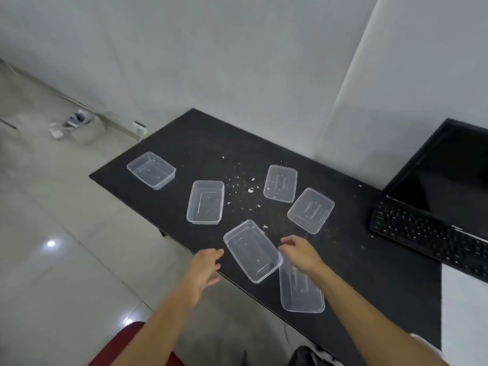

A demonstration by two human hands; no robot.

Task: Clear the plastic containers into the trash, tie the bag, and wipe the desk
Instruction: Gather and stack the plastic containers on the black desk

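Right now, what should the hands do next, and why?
Probably grip the nearest tub. It lies between the open left hand and right hand, near the desk edge, and both hands look empty.

Six clear, empty rectangular plastic containers lie scattered on the black surface (369, 273) around a patch of white crumbs (248, 190). The far-left container (151, 170) sits open side up at 10 o'clock, the left container (205, 202) at 8, the back container (280, 183) at 3 and the right container (310, 210) at 4. At 6 o'clock the tilted container (253, 250) overlaps the nearest container (301, 289), which lies by the near edge.
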